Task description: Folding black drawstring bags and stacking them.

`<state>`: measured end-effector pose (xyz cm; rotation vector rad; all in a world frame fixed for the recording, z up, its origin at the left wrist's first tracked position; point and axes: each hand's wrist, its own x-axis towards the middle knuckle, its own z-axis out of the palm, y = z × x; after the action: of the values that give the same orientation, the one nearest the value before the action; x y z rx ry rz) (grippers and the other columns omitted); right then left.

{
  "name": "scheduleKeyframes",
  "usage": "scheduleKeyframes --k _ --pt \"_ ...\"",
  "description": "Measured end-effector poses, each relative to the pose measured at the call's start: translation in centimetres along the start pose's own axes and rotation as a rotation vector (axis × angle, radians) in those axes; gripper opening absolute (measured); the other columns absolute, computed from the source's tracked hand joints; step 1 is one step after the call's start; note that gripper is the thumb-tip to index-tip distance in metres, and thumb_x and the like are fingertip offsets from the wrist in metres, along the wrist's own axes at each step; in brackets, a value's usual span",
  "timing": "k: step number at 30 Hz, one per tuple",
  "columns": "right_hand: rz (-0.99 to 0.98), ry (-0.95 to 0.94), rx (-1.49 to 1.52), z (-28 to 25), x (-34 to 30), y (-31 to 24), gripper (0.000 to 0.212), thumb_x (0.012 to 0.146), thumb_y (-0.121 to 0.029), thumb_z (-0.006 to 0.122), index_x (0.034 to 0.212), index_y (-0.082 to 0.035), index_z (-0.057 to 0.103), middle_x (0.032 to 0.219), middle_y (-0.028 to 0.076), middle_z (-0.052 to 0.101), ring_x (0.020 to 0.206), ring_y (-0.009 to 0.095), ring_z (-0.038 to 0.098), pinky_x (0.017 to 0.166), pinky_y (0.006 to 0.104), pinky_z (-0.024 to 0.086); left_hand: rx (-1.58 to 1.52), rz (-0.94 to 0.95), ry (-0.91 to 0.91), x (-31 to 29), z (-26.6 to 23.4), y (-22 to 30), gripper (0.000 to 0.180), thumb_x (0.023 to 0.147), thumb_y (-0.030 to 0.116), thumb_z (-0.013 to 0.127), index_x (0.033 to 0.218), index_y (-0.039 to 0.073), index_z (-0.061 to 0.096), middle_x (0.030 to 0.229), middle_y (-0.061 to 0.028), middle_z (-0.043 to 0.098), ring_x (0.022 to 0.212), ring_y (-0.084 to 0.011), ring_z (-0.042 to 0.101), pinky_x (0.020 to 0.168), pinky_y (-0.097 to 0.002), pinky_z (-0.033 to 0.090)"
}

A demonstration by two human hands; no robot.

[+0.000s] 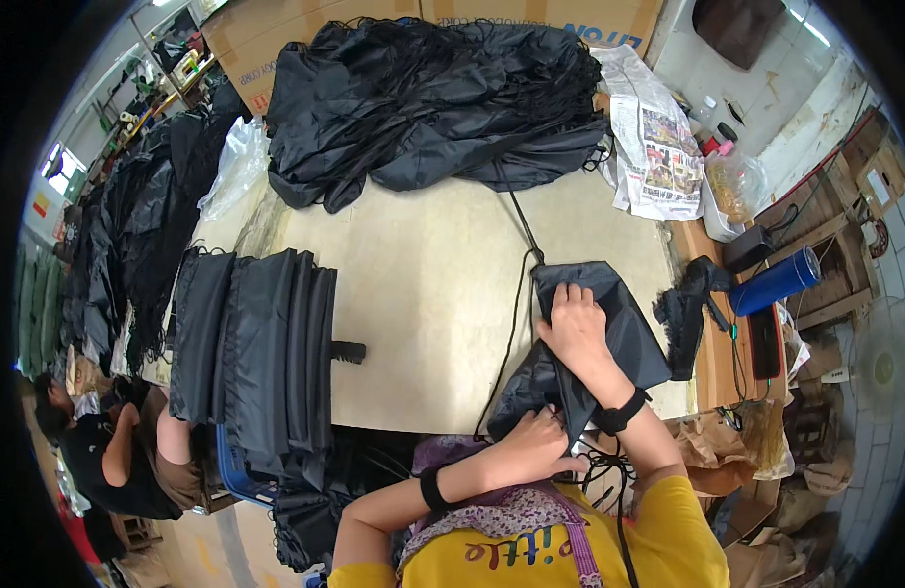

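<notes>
A black drawstring bag (pixel 624 338) of thin, shiny fabric lies on the right part of the table, near the front edge. My right hand (pixel 577 328) rests palm down on it, fingers stretched along the fabric and pointing away from me. Nearer my body, my left hand (pixel 534 441) has its fingers curled on the bag's lower edge at the table front; its fingertips are partly hidden. The bag's black cord (pixel 508 367) runs along its left side, and a knot shows at the far corner. More dark cords (pixel 609 465) hang in front of me.
A heap of black bags with cords (pixel 433 108) covers the table's far side. Folded black bags (pixel 276 343) stack at left, beside a blue crate (pixel 239 470). A newspaper (pixel 658 147), blue cylinder (pixel 776 281) and phone (pixel 764 341) lie right. Another person (pixel 119 451) sits far left.
</notes>
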<state>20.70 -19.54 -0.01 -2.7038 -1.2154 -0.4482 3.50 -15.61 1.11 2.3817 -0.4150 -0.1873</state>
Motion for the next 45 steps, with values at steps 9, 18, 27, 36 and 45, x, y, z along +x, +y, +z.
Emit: scheduleKeyframes --k 9,18,27,36,45 --pt "0.422 0.306 1.156 -7.1 1.1 6.7 0.014 0.09 -0.015 0.057 0.095 -0.003 0.062 0.091 0.006 0.066 0.078 0.018 0.061 0.072 0.0319 0.048 -0.387 -0.075 -0.254 -1.6 -1.6 -1.5 0.087 0.092 0.055 0.052 0.15 0.002 0.015 0.149 -0.0261 0.028 0.14 -0.038 0.025 0.113 -0.0445 0.026" --pt "-0.702 0.29 2.141 -19.4 -4.9 11.0 0.026 0.088 -0.02 0.069 0.091 -0.011 0.045 0.092 0.008 0.064 0.085 0.019 0.066 0.085 0.0392 0.053 -0.594 -0.16 0.855 -6.8 -12.2 -1.5 0.04 0.078 0.018 0.078 0.112 0.006 0.061 0.115 -0.0166 0.06 0.111 -0.0284 0.057 0.1 -0.038 0.041" --pt "-1.575 0.076 1.92 -26.7 -6.0 13.8 0.008 0.094 -0.002 0.053 0.098 0.001 0.046 0.101 0.02 0.068 0.096 0.026 0.068 0.087 0.0317 0.055 0.132 -0.001 0.746 1.6 -13.1 1.1 0.095 0.071 0.03 0.08 0.149 0.013 0.028 0.156 -0.0193 0.016 0.144 -0.0402 0.015 0.111 -0.0607 0.014" --pt "-1.261 0.296 2.093 -26.6 -13.9 22.1 0.009 0.096 -0.005 0.05 0.1 0.003 0.05 0.107 0.019 0.067 0.104 0.026 0.064 0.096 0.0344 0.051 0.449 0.181 0.824 8.4 -13.9 -0.5 0.075 0.081 0.017 0.07 0.146 0.01 0.034 0.153 -0.0198 0.024 0.142 -0.0409 0.021 0.11 -0.0555 0.022" --pt "-0.21 0.648 2.273 -21.3 -7.2 11.1 0.01 0.093 -0.006 0.056 0.1 0.0 0.055 0.104 0.015 0.069 0.097 0.025 0.067 0.088 0.0335 0.054 -0.242 0.249 -0.124 -1.8 -16.5 -0.3 0.059 0.08 0.014 0.067 0.135 0.007 0.046 0.118 -0.024 0.058 0.105 -0.0367 0.058 0.088 -0.0405 0.048"
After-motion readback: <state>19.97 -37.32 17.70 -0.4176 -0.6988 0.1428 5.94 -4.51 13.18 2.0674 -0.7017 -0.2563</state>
